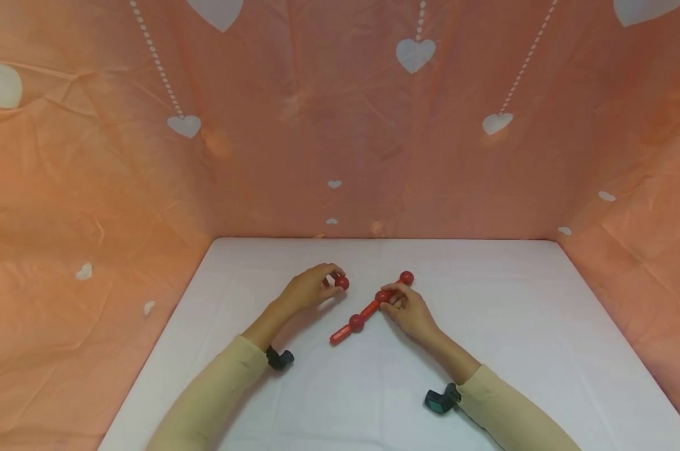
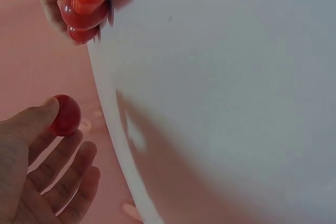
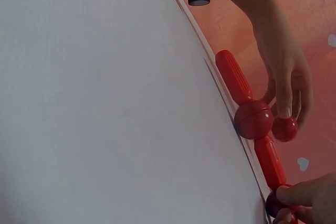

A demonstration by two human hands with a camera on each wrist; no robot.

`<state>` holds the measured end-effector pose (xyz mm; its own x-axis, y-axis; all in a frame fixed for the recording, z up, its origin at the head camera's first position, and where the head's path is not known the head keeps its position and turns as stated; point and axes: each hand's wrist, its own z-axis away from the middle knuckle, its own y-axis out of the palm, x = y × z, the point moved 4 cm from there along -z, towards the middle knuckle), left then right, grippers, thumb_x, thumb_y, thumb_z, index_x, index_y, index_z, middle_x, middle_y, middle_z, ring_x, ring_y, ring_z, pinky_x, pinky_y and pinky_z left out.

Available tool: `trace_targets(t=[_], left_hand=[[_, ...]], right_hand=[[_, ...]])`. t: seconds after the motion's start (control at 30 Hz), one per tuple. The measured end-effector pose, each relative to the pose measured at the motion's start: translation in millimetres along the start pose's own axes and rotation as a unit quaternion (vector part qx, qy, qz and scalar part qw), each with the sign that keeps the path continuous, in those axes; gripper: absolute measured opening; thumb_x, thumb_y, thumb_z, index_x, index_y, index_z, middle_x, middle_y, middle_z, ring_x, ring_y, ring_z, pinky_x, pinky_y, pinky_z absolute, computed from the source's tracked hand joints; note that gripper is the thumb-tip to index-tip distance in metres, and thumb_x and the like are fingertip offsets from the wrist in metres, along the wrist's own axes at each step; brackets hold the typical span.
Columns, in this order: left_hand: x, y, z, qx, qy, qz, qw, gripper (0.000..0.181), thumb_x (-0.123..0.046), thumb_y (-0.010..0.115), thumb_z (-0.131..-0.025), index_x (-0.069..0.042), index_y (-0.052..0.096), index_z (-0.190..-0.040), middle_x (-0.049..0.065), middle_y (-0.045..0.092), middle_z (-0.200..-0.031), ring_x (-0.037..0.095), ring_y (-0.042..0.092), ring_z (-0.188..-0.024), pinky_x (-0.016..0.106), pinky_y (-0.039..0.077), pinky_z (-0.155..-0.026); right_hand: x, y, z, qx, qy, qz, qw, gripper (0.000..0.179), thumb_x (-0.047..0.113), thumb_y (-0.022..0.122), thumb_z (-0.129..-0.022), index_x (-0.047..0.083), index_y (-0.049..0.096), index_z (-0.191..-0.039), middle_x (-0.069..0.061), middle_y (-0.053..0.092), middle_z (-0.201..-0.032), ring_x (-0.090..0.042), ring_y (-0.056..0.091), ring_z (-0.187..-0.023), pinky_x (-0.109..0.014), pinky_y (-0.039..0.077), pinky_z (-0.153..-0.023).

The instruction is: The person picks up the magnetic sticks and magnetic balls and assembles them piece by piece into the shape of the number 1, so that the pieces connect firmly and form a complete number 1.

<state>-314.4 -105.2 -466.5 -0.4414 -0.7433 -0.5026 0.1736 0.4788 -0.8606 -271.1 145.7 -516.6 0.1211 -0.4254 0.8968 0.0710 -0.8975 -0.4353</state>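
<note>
Between thumb and fingertips, my left hand [image 1: 308, 289] pinches a loose red ball [image 1: 342, 284] above the table; the left wrist view shows the same ball [image 2: 66, 115] at the thumb tip. To its right lies a straight chain of red rods [image 1: 370, 309] and red balls [image 1: 356, 322], slanting from near left to far right. My right hand [image 1: 412, 315] holds this chain by a ball [image 1: 381, 297] near its middle. The chain's near end is a bare ribbed rod [image 3: 233, 75]; another ball [image 1: 407, 277] caps the far end. My right fingers partly cover the far rod.
A white cloth [image 1: 328, 401] covers the table. Orange sheeting [image 1: 351, 144] with white hearts hangs at the back and both sides. Dark wrist cameras [image 1: 280, 358] sit at both sleeve cuffs, close above the table.
</note>
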Motion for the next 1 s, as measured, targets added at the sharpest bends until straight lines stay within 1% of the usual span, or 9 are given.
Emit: trace_targets(t=[0.23, 0.43, 0.63, 0.8, 1.0], left_hand=[[1.7, -4.5, 15.8, -0.005, 0.003, 0.001, 1.0, 0.036, -0.026, 0.081, -0.098, -0.017, 0.07, -0.131, -0.001, 0.074, -0.116, 0.018, 0.069, -0.101, 0.037, 0.06, -0.084], [5.1, -8.9, 31.3, -0.008, -0.004, 0.01, 0.9999, 0.032, -0.025, 0.082, -0.098, -0.017, 0.071, -0.127, -0.002, 0.075, -0.113, 0.018, 0.069, -0.099, 0.037, 0.059, -0.083], [11.2, -11.6, 42.4, -0.012, -0.012, 0.004, 0.9998, 0.031, -0.026, 0.082, -0.098, -0.017, 0.072, -0.126, 0.0, 0.075, -0.112, 0.016, 0.07, -0.097, 0.037, 0.06, -0.082], [15.6, -11.1, 50.6, -0.008, -0.019, 0.007, 0.9998, 0.032, -0.027, 0.082, -0.098, -0.018, 0.072, -0.126, 0.001, 0.075, -0.112, 0.015, 0.069, -0.095, 0.036, 0.06, -0.083], [19.6, -11.1, 60.0, -0.005, -0.021, 0.013, 0.9997, 0.03, -0.026, 0.082, -0.097, -0.018, 0.072, -0.125, -0.002, 0.074, -0.109, 0.013, 0.068, -0.093, 0.036, 0.059, -0.081]], right_hand=[[1.1, -0.2, -0.7, 0.005, 0.004, 0.006, 1.0, 0.036, 0.004, 0.08, -0.095, 0.006, 0.07, -0.13, -0.008, 0.061, -0.095, -0.018, 0.056, -0.08, -0.021, 0.049, -0.067], [1.6, -1.5, -1.1, 0.014, 0.011, 0.011, 0.9998, 0.038, 0.004, 0.079, -0.096, 0.006, 0.068, -0.132, -0.009, 0.062, -0.099, -0.019, 0.057, -0.081, -0.022, 0.05, -0.067], [2.7, -3.8, -1.2, 0.018, 0.003, 0.015, 0.9997, 0.039, 0.004, 0.078, -0.097, 0.004, 0.066, -0.135, -0.011, 0.062, -0.101, -0.019, 0.058, -0.08, -0.022, 0.051, -0.065], [5.5, -3.8, -0.1, 0.021, -0.002, 0.015, 0.9997, 0.04, 0.005, 0.078, -0.097, 0.003, 0.065, -0.135, -0.01, 0.064, -0.101, -0.019, 0.059, -0.081, -0.022, 0.052, -0.067], [10.0, -3.9, 3.5, 0.006, -0.016, 0.026, 0.9995, 0.039, 0.006, 0.079, -0.097, 0.004, 0.065, -0.134, -0.01, 0.065, -0.102, -0.019, 0.058, -0.085, -0.023, 0.051, -0.069]])
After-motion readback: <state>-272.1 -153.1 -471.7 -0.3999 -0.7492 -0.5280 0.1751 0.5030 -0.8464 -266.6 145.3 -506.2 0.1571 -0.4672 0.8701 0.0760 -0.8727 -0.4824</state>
